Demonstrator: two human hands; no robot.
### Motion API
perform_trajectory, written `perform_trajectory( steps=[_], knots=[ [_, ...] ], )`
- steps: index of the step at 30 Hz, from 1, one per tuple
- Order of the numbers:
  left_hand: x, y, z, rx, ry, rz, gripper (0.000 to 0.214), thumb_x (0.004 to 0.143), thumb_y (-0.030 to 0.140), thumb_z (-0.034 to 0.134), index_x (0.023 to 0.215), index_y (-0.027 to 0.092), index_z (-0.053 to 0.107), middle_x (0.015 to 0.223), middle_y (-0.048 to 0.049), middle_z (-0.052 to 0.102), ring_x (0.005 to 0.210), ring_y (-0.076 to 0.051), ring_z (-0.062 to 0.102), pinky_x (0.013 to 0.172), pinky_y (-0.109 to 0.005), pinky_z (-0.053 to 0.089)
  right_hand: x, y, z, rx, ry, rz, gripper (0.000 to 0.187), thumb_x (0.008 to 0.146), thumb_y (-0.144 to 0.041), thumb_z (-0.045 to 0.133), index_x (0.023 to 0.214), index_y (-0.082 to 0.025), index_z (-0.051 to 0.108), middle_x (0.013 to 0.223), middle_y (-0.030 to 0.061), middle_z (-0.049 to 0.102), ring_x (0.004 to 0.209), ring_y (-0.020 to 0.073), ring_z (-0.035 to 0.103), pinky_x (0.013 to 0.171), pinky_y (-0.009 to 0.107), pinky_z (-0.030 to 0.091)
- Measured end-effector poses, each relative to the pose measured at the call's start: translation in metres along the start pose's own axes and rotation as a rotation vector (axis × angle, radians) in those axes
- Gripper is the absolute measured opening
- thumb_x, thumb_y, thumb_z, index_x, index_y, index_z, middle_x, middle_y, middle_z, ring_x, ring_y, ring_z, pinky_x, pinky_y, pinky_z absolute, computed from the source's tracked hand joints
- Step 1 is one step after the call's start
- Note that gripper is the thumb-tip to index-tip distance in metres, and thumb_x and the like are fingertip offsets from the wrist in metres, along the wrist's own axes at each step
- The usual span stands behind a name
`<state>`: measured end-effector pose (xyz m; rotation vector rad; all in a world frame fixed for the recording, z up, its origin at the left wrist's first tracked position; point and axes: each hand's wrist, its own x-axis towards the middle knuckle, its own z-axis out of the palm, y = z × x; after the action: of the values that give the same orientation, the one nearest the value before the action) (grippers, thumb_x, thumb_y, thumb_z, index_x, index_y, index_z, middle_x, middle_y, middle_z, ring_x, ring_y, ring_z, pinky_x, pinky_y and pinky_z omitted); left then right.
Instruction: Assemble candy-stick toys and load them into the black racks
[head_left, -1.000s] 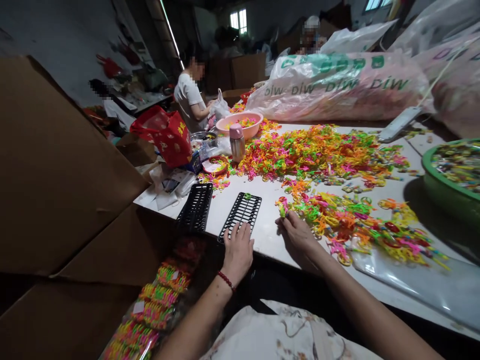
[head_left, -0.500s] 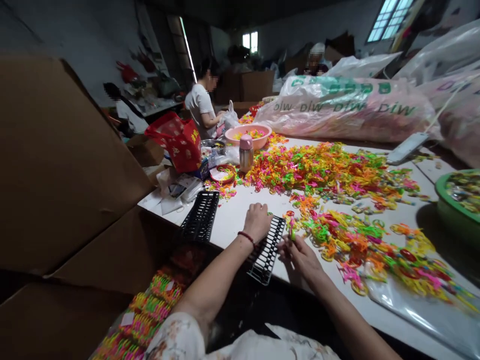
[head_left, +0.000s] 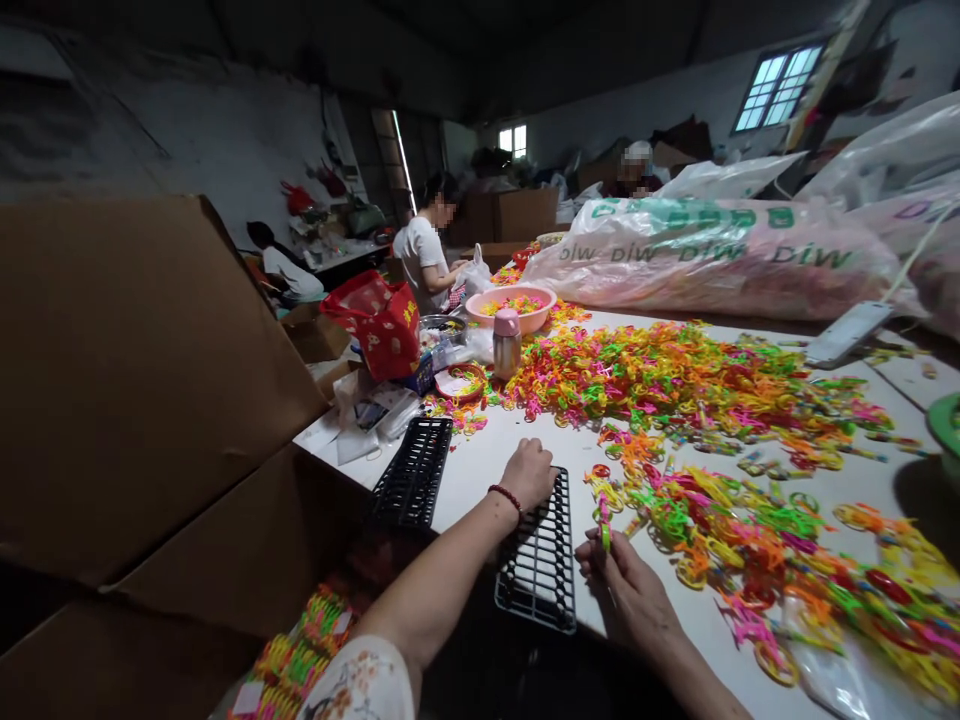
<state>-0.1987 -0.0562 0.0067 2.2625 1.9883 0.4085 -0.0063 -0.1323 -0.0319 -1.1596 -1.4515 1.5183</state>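
Observation:
My left hand (head_left: 527, 476) is closed, its fingers curled down at the far end of a black slotted plastic rack (head_left: 538, 568). What its fingertips hold, if anything, is hidden. The rack lies over the near edge of the white table (head_left: 480, 450). To the right of it, my right hand (head_left: 631, 585) pinches a small pink and green plastic toy piece (head_left: 604, 522) between thumb and fingers. A second black rack (head_left: 414, 475) lies to the left. Loose colourful plastic pieces (head_left: 705, 510) are spread beyond my right hand.
A large heap of plastic pieces (head_left: 660, 375) covers the table's middle. Behind it stand a flask (head_left: 507, 345), a pink basin (head_left: 534, 319) and a red bag (head_left: 382, 325). Cardboard (head_left: 150, 380) rises at left. A co-worker (head_left: 424, 250) sits across; other people are farther back.
The view has tilted upward, so the table sits lower in the picture. The near rack appears turned slightly. Both hands stay near it, the right still pinching the pink and green piece.

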Motion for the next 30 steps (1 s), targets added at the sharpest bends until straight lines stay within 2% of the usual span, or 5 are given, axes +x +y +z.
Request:
perform_trajectory(
  steps=[12, 19, 22, 27, 30],
  knots=[
    [-0.013, -0.006, -0.009, 0.040, -0.083, 0.086, 0.018, 0.084, 0.018, 0.051, 0.090, 0.013, 0.066, 0.100, -0.0126, 0.062, 0.099, -0.025, 0.056, 0.091, -0.038, 0.046, -0.005, -0.013, 0.000, -0.228, 0.006, -0.053, 0.044, 0.081, -0.068, 0.044, 0.078, -0.026, 0.055, 0.064, 0.0013, 0.059, 0.055, 0.0190, 0.054, 0.052, 0.030, 0.044],
    [-0.017, -0.016, -0.011, -0.033, -0.071, 0.176, 0.021, 0.081, 0.009, 0.048, 0.092, 0.017, 0.065, 0.100, -0.0086, 0.064, 0.099, -0.019, 0.056, 0.088, -0.030, 0.047, -0.011, -0.023, 0.004, -0.284, 0.061, -0.078, 0.045, 0.083, -0.068, 0.040, 0.079, -0.026, 0.056, 0.067, 0.0013, 0.061, 0.059, 0.0198, 0.055, 0.054, 0.029, 0.044],
    [-0.011, -0.017, -0.018, -0.167, 0.056, 0.172, 0.024, 0.083, 0.013, 0.048, 0.101, 0.017, 0.064, 0.105, -0.0081, 0.065, 0.103, -0.019, 0.057, 0.093, -0.032, 0.046, -0.010, -0.016, 0.004, -0.218, 0.045, -0.065, 0.043, 0.085, -0.066, 0.040, 0.081, -0.026, 0.055, 0.064, 0.0001, 0.059, 0.055, 0.0177, 0.052, 0.051, 0.028, 0.041],
    [0.010, -0.028, -0.043, -0.583, 0.348, -0.112, 0.023, 0.082, 0.020, 0.054, 0.102, 0.016, 0.065, 0.096, -0.0064, 0.070, 0.088, -0.017, 0.064, 0.085, -0.034, 0.052, -0.006, -0.003, 0.003, -0.107, 0.036, -0.046, 0.043, 0.086, -0.066, 0.042, 0.094, -0.025, 0.054, 0.081, 0.0028, 0.066, 0.065, 0.0183, 0.061, 0.057, 0.029, 0.046],
    [0.010, -0.043, -0.059, -0.559, 0.447, -0.293, 0.037, 0.086, 0.018, 0.044, 0.122, 0.015, 0.055, 0.118, -0.0112, 0.062, 0.114, -0.021, 0.055, 0.102, -0.043, 0.042, -0.003, 0.001, 0.003, 0.023, 0.035, -0.042, 0.044, 0.086, -0.064, 0.048, 0.102, -0.023, 0.050, 0.091, 0.0058, 0.067, 0.072, 0.0180, 0.062, 0.067, 0.032, 0.050]
  ],
)
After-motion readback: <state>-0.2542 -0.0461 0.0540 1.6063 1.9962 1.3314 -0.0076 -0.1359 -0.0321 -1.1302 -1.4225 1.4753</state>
